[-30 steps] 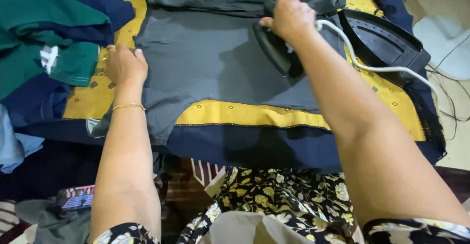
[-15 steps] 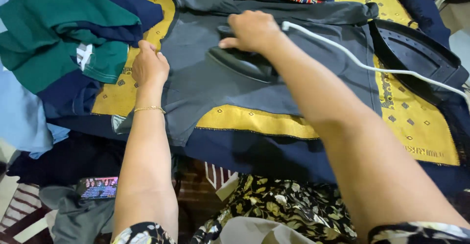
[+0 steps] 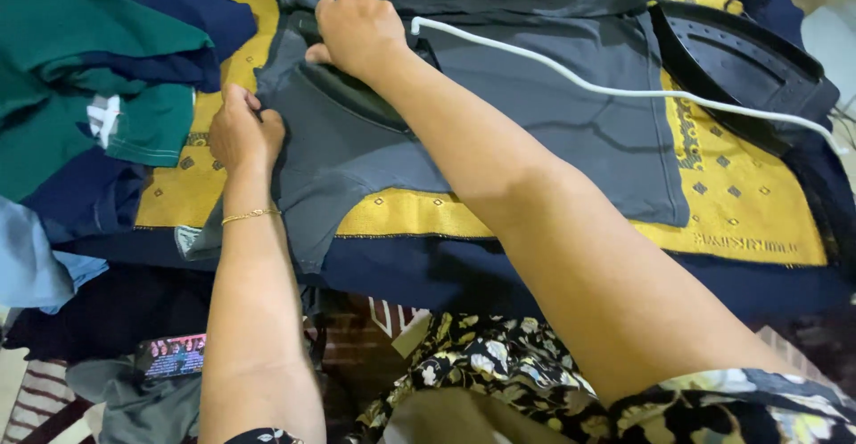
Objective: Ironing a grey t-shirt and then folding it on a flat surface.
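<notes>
A grey garment lies spread on a yellow and navy patterned cloth. My right hand grips the handle of a black iron, which presses on the garment's left part. A white cord runs from the iron off to the right. My left hand, with a thin gold bracelet on its wrist, pinches the garment's left edge just left of the iron.
A pile of green, navy and light blue clothes lies at the left. A black iron rest sits at the far right. A phone with a lit screen lies on clothes below left. Floral fabric covers my lap.
My right hand has slid the iron leftward across the grey garment, from its right part to its left. My left hand has stayed on the garment's left edge, fingers now curled on it.
</notes>
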